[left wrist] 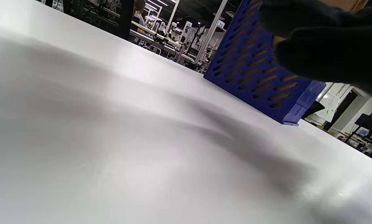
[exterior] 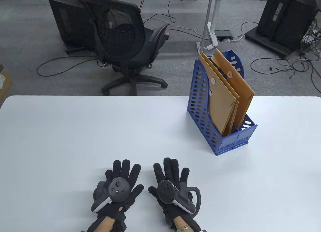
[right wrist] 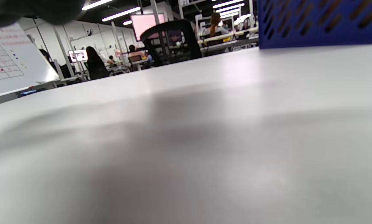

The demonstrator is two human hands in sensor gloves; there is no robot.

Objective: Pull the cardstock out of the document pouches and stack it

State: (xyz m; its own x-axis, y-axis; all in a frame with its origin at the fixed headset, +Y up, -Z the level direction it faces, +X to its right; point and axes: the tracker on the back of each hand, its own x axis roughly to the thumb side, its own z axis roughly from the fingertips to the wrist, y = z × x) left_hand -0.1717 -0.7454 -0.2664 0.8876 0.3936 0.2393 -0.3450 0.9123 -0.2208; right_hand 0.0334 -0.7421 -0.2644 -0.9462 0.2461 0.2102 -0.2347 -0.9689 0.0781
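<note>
Three brown document pouches [exterior: 227, 99] with string-and-button closures stand leaning in a blue perforated file holder [exterior: 200, 111] at the table's back right. The holder also shows in the left wrist view [left wrist: 254, 68] and the right wrist view [right wrist: 319, 21]. My left hand [exterior: 120, 178] lies flat, palm down, fingers spread, on the white table [exterior: 75, 131] near the front edge. My right hand [exterior: 170, 177] lies flat beside it, also empty. Both are well short of the holder. No cardstock is in view.
A black office chair [exterior: 125, 41] stands beyond the table's far edge. Cables and black equipment cases lie on the floor behind. A metal pole [exterior: 209, 24] rises behind the holder.
</note>
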